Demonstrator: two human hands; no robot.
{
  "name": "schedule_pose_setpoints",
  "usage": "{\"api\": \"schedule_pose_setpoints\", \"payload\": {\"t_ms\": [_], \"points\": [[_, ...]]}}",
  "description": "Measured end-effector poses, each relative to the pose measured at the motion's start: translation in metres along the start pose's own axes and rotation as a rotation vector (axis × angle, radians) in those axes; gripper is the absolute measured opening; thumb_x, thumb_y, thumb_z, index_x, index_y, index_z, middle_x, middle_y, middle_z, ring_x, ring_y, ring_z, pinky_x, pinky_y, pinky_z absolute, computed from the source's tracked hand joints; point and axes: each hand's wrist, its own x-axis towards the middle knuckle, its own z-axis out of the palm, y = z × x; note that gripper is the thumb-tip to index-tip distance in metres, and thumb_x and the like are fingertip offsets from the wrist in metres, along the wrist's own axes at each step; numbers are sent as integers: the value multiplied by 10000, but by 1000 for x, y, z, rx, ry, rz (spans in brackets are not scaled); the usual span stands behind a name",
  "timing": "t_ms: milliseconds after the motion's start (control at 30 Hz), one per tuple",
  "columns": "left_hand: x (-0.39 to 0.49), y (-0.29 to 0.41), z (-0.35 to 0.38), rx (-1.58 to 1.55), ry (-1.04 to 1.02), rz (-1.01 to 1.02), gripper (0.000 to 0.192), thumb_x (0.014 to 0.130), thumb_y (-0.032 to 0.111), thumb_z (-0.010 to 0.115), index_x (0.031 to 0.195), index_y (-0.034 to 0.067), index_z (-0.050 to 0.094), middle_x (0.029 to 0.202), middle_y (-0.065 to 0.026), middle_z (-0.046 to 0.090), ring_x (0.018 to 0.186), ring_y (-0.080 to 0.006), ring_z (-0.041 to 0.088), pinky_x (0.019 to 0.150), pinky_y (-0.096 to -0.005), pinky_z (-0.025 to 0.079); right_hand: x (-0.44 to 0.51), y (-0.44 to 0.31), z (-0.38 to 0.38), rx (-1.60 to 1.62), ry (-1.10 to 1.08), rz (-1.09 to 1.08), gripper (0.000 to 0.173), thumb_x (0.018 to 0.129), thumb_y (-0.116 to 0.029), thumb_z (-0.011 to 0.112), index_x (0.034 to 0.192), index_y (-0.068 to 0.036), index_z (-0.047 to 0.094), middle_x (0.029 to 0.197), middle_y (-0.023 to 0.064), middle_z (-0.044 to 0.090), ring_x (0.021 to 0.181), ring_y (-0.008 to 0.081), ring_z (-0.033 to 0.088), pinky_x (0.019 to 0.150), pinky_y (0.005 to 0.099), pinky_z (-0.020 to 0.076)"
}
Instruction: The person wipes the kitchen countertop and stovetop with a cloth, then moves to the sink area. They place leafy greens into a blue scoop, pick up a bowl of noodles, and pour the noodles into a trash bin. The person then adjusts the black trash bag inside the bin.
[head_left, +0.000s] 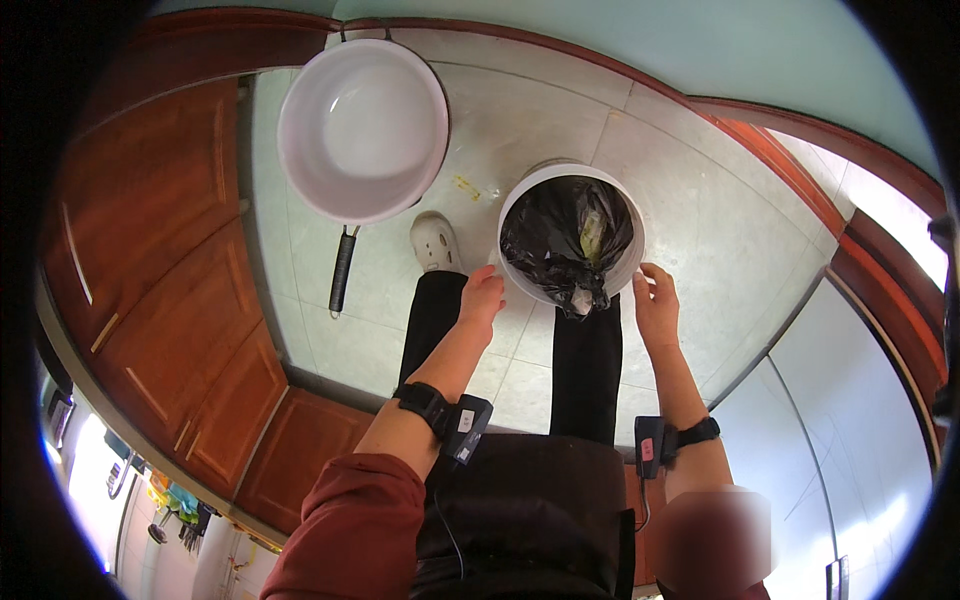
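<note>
A white round bin (638, 247) stands on the floor before me, lined with a black plastic bag (536, 225). Something pale green and leafy (592, 234) lies in or on the bag, and a bunched part of the bag hangs over the rim nearest me. My left hand (484, 298) is at the bin's left side, fingers loosely bent, with no object seen in it. At the right side, my right hand (657, 304) has its thumb and fingertips near the rim; whether either hand touches the bin is unclear.
A large pale pink basin (367, 127) stands at the upper left, above a black-wrapped handle (342, 274). Wooden cabinets (172, 225) line the left, and a light grey panelled appliance or cabinet (832, 405) stands right. Yellow smears (466, 187) mark the tiled floor near my shoe (435, 244).
</note>
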Motion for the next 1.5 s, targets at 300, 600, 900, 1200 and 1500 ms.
{"api": "schedule_pose_setpoints", "payload": {"t_ms": [300,600,900,1200,1500], "points": [[31,-17,14,69,-57,-34,668,853,143,540,1422,204,196,1327,-113,382,1132,-238,440,826,-388,456,21,85,29,-88,-5,248,453,836,-190,607,1231,-21,462,1130,206,572,905,272,616,809,342,478],[31,38,28,35,-158,-52,700,817,41,525,1414,218,204,1134,-81,509,800,-232,561,737,-349,524,34,40,41,536,-123,503,440,805,-13,555,1228,-11,433,992,104,567,853,173,552,676,290,458],[27,107,31,109,-162,96,707,813,82,522,1438,195,214,1025,-41,508,933,-232,509,858,-375,463,62,22,13,573,-153,248,635,794,-94,605,1373,-29,353,1238,149,510,985,228,550,771,301,462],[-129,95,-53,387,-211,128,498,895,190,545,1353,106,367,1241,-81,496,1119,-204,510,904,-348,427,-15,158,-169,114,110,245,347,803,-156,569,1139,-72,596,1114,129,628,1072,248,582,908,310,446],[-222,62,-160,133,192,126,398,908,182,498,1283,67,424,1186,-111,525,1014,-255,571,810,-371,486,-194,319,-311,28,248,443,237,789,-113,553,981,-1,638,882,115,668,834,206,627,780,307,488]]}}
